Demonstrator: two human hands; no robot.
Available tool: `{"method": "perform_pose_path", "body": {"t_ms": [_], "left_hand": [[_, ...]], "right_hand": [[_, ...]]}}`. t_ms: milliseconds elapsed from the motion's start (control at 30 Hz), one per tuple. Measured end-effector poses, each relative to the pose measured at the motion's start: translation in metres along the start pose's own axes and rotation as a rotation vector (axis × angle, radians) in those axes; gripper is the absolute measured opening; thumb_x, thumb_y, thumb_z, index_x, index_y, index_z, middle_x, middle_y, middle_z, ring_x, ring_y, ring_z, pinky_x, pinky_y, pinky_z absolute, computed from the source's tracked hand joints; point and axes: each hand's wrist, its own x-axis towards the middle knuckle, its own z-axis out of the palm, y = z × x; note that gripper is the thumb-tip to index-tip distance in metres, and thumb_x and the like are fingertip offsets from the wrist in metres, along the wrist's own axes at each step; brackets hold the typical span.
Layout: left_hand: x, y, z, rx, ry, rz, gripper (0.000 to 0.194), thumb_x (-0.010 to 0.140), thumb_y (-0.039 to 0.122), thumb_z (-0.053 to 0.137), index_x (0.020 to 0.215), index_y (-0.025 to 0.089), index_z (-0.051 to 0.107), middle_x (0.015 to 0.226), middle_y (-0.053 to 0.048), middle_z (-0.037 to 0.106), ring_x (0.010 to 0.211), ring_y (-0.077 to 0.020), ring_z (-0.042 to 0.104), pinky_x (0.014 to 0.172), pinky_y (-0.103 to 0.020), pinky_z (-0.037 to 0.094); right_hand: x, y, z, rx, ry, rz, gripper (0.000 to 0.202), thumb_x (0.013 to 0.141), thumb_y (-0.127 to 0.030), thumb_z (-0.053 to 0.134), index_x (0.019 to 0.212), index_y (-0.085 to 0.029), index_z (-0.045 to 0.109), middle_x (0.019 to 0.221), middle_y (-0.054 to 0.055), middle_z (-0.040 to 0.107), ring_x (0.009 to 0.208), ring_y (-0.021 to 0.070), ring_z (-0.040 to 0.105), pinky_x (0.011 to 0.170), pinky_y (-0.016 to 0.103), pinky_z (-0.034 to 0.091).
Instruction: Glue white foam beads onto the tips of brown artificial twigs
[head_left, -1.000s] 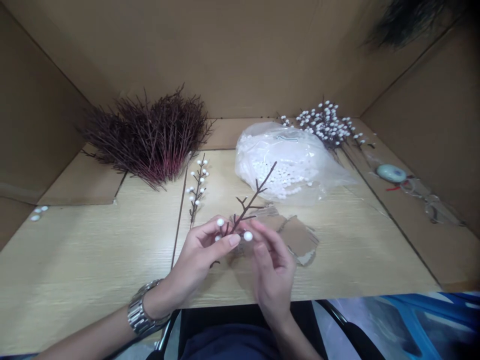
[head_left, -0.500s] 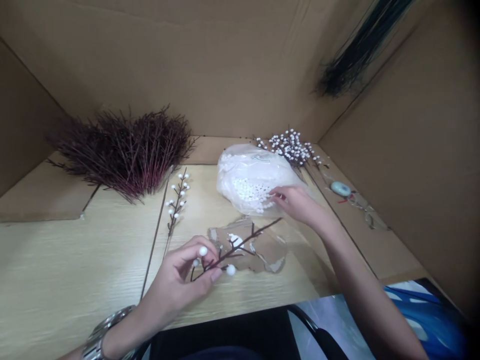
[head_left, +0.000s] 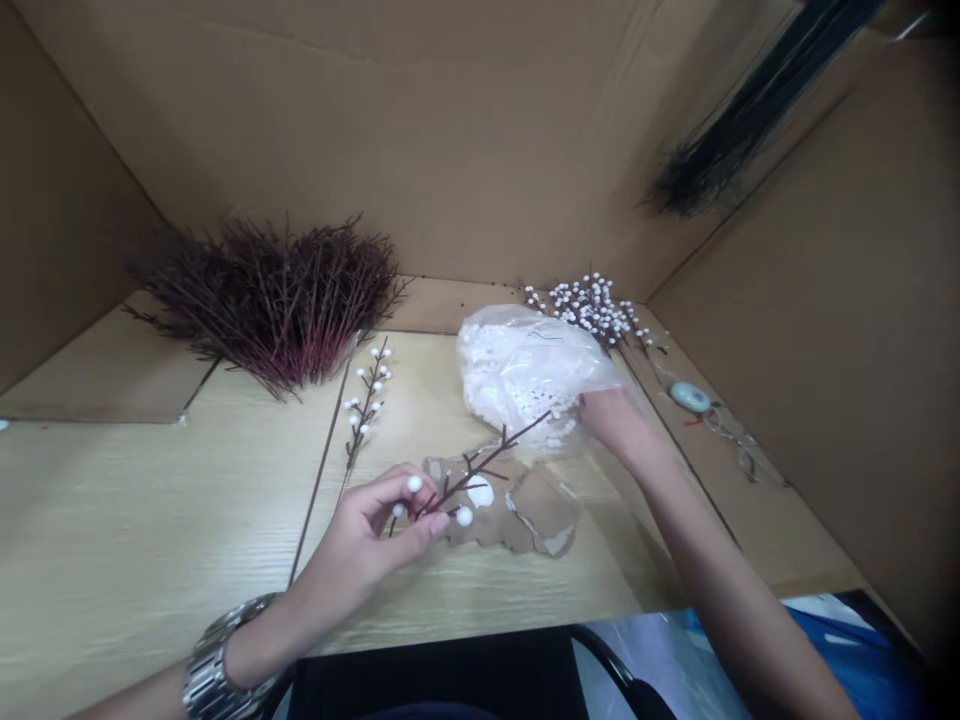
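My left hand [head_left: 397,520] pinches a dark brown artificial twig [head_left: 487,465] that carries a few white balls near my fingers. My right hand [head_left: 611,415] is at the mouth of a clear plastic bag [head_left: 510,350] of small white balls; its fingertips are hidden by the bag and the hand itself. Under the twig lies a torn piece of cardboard [head_left: 540,510] with a white blob [head_left: 480,490], possibly glue, on it. Left of the bag, a twig with white balls [head_left: 366,405] rests on the table.
A big bundle of bare dark red-brown twigs [head_left: 292,310] lies at the back left. Behind the bag are several white-berried twigs [head_left: 592,305]. Pale green oval object [head_left: 690,397] and glasses [head_left: 739,435] sit at right. Dark thin stems [head_left: 757,110] hang top right. Cardboard walls [head_left: 450,140] enclose the table.
My right hand has moved a little right and its fingers have gone from visible at the white balls to hidden at the bag. My left hand keeps the twig. The view has shifted slightly.
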Motion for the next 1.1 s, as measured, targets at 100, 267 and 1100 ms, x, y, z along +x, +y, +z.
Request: {"method": "perform_pose_path", "body": {"t_ms": [100,267,1100], "left_hand": [[0.001,-0.006,-0.001,-0.018,0.001,-0.018,0.019,0.089,0.030,0.072,0.078,0.018,0.063,0.081,0.000,0.053,0.079,-0.0176,0.050,0.073,-0.029,0.041],[0.001,-0.006,-0.001,-0.052,0.007,-0.037,0.021,0.088,0.031,0.074,0.076,0.018,0.061,0.080,0.000,0.052,0.078,-0.0172,0.049,0.072,-0.029,0.040],[-0.002,0.005,0.003,-0.091,-0.053,-0.043,0.018,0.088,0.024,0.073,0.076,0.018,0.060,0.083,-0.001,0.055,0.084,-0.0183,0.054,0.076,-0.029,0.043]], "right_hand": [[-0.003,0.006,0.003,-0.021,-0.007,-0.006,0.025,0.104,-0.035,0.052,0.105,-0.017,0.069,0.106,0.005,0.069,0.099,0.0193,0.069,0.084,0.033,0.057],[-0.009,0.006,0.002,0.005,0.029,-0.009,0.019,0.099,-0.035,0.061,0.097,-0.018,0.069,0.098,0.004,0.071,0.090,0.0166,0.069,0.080,0.032,0.057],[-0.143,-0.170,-0.001,1.830,-0.072,0.064,0.011,0.089,-0.034,0.074,0.098,-0.030,0.080,0.099,0.003,0.082,0.093,0.0199,0.077,0.084,0.033,0.062]]}}
